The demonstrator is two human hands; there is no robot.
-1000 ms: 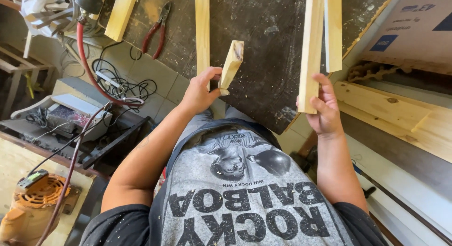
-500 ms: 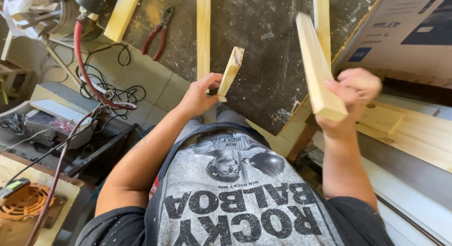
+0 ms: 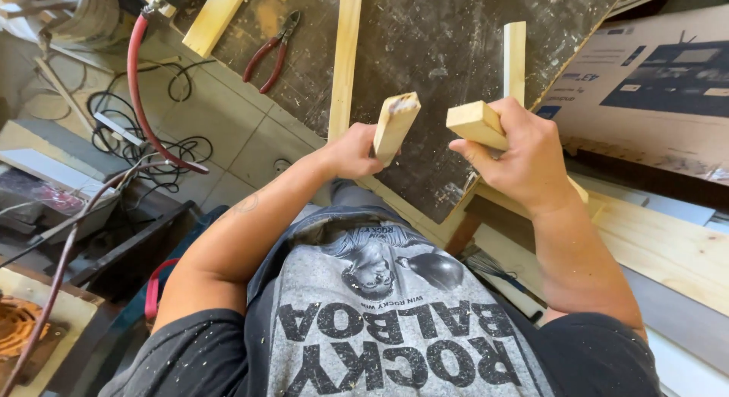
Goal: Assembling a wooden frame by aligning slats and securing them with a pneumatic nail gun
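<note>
A short pale wood block [image 3: 395,127] stands tilted, cut end up, in the left hand [image 3: 355,152]; a longer pale wood strip [image 3: 477,124] lies slanted through the right hand [image 3: 524,155]

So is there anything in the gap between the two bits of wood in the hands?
Nothing visible. The left hand holds a short wood block, the right hand a longer wood piece, and the gap between their ends is bare above the dark board.

Red-handled pliers [image 3: 271,51] on dark worktable [image 3: 440,40], red hose [image 3: 144,101], black cables [image 3: 152,131], cardboard box [image 3: 653,86]
</note>
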